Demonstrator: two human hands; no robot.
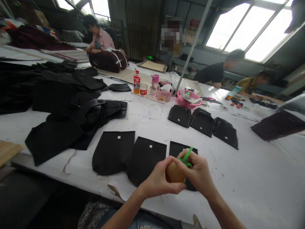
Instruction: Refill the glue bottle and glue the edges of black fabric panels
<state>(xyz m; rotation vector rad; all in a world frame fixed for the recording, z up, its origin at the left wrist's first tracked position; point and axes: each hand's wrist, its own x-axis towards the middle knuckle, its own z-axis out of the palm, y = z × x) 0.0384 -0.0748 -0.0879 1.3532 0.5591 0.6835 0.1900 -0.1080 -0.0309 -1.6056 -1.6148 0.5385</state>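
The left hand (158, 179) is curled around the side of a round tan thing (175, 172), with its thumb on top and its fingers wrapped under. The right hand (199, 168) is bent in close from the other side. Its fingers are nearly closed around a green strip (189, 154) at the top of the round thing. The fingers hide much of both, so it is hard to tell what they are or if they are joined.

The round thing is up over the near side of the white table (243, 184), in front of three flat black pieces in a row. The left piece (111, 152) and the middle piece (147, 156) each show a small white bit. The right piece (175, 148) is mostly hidden behind the hands, and its white bit barely peeks out.

Farther right lie three more black pieces (202, 122). On the left is a big black pile (57, 92), cut off by the edge, and its layers blend together. A wooden board (9, 151) is cut off there too, and so is a dark bundle (278, 125) on the far right.

A red bottle (136, 79), a pink bottle (154, 85) and a pink bowl (184, 102) stand farther back. The people at the far side are blurry, and one is partly hidden by a dark bag (107, 60).
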